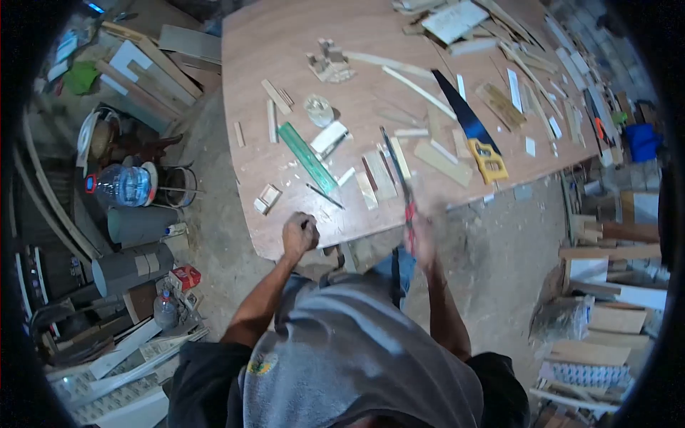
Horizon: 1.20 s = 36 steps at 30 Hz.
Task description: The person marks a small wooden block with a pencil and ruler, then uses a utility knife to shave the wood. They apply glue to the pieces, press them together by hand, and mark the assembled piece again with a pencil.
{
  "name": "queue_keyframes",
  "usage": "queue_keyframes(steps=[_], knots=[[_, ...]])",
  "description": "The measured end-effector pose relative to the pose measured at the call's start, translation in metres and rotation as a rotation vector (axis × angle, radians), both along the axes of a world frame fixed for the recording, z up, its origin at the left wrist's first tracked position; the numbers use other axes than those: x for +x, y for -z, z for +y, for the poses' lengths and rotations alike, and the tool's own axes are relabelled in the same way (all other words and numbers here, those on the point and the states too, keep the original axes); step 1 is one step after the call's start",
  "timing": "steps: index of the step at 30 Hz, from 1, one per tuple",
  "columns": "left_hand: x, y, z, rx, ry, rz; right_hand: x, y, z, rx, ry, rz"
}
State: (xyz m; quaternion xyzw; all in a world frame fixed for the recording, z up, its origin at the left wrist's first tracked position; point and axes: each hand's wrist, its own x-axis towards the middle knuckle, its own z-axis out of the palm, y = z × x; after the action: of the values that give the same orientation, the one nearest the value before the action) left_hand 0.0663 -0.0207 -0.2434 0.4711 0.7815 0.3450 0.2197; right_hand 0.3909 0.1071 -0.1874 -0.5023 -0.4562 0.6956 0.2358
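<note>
My right hand, smeared by motion, is closed around the red handle of a long, thin, dark hacksaw, seen nearly edge-on. The hacksaw points away over the table's near edge. At the edge further left, my left hand is curled closed; what lies inside the fingers is hidden. Beyond it lie a dark pencil-like stick, a green strip and a small wooden block. Short wood pieces lie left of the hacksaw. A handsaw with a yellow handle rests to the right.
The wooden table also bears a clear round container, a white block and a pile of offcuts. On the floor at left stand a large water bottle and grey rolls. Boards are stacked at right.
</note>
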Motion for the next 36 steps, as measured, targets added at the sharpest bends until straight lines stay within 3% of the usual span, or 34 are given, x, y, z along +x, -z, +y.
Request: queue_keyframes(steps=[1,2,4,5,8,12,13,16,25,36], knots=[[0.001,-0.003,0.006,0.045,0.015,0.006,-0.012,-0.018,-0.007,-0.174,0.017,-0.041],[0.003,0.0,0.006,0.016,-0.019,0.019,-0.019,-0.014,-0.01,-0.182,-0.012,-0.037],[0.006,0.0,0.003,0.05,-0.026,0.0,-0.028,0.001,-0.035,-0.089,-0.199,-0.125],[0.006,0.0,0.0,0.079,-0.026,0.012,-0.035,0.022,-0.045,0.094,-0.277,-0.166],[0.0,-0.002,-0.004,0.092,-0.011,-0.026,-0.075,0.026,-0.07,0.151,-0.441,-0.367],[-0.01,-0.002,-0.02,0.126,0.036,-0.175,-0.125,0.028,-0.103,0.127,-0.385,-0.396],[-0.01,0.001,-0.022,0.169,0.052,-0.162,-0.133,0.042,-0.111,0.345,-0.33,-0.455],[-0.006,0.001,-0.021,0.25,0.054,-0.142,-0.143,0.043,-0.118,0.594,-0.312,-0.457],[0.001,-0.008,-0.014,0.081,0.002,-0.042,-0.136,0.067,-0.113,0.578,-0.434,-0.58],[-0.009,0.004,-0.024,0.212,0.062,-0.061,-0.144,0.051,-0.128,0.498,-0.37,-0.503]])
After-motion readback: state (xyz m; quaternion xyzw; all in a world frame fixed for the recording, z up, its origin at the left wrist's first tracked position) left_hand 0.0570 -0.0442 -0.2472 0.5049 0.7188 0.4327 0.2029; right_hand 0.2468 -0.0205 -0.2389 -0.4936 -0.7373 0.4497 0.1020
